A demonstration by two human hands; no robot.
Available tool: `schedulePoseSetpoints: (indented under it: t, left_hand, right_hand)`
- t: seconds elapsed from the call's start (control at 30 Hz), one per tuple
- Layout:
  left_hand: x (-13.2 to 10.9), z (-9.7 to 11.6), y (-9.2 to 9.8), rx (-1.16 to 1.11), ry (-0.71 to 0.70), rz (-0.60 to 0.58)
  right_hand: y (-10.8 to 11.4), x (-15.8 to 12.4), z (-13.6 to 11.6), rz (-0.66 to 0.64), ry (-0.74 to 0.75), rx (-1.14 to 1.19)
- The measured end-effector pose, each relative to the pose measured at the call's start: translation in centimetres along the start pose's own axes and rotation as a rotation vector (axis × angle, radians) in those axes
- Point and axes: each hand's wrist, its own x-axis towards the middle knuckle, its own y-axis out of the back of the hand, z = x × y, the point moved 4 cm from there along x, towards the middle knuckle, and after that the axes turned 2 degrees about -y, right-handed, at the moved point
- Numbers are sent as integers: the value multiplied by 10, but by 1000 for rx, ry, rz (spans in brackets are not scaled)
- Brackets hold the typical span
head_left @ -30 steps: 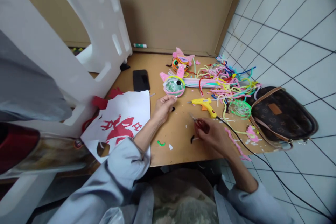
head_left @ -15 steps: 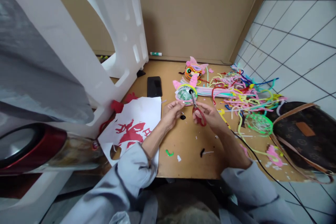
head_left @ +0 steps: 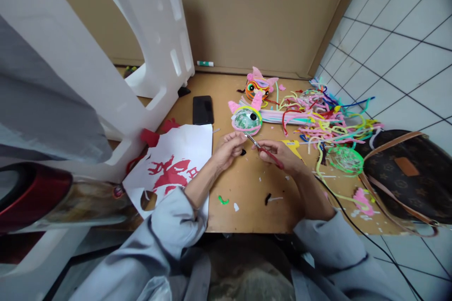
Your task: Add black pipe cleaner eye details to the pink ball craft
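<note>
Red-handled scissors (head_left: 270, 155) are held in my right hand (head_left: 278, 154), their metal blades pointing left to my left fingertips. My left hand (head_left: 228, 150) is pinched at the blade tips on something too small to make out. Just beyond both hands lies a round clear green piece (head_left: 243, 121) with a pink and yellow rim, pink ears and one black-and-white eye. Behind it sits an orange animal face (head_left: 257, 88) with pink ears. A small black piece (head_left: 243, 152) rests on the table between my hands.
White paper with red shapes (head_left: 173, 174) and a black phone (head_left: 203, 110) lie left. Right are tangled pipe cleaners (head_left: 318, 117), a yellow tool (head_left: 292, 146), a green mesh piece (head_left: 346, 160), a black cable (head_left: 348, 218) and a brown bag (head_left: 409, 178). Scraps dot the table (head_left: 247, 211).
The scissors have moved off the eye on the round piece, down toward my left fingertips. The camera view has shifted slightly.
</note>
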Motion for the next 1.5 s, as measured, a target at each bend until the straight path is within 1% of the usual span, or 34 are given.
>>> schedulePoseSetpoints:
  t: [0.13,0.37,0.57,0.93,1.5]
  left_hand:
    - [0,0,-1,8,28,-13]
    - [2,-2,0,10,45,-25]
    - [1,-2,-1,9,43,-23]
    - [1,-4,0,14,51,-24]
    - [2,-5,1,14,58,-34]
  right_hand:
    - [2,0,1,2,-18,31]
    - [5,-2,-2,21,-73,-12]
    - [7,-3,-2,15,-56,-73]
    - [8,-4,-3,-19,-43,-88]
    - [8,-4,-4,8,-63,-108]
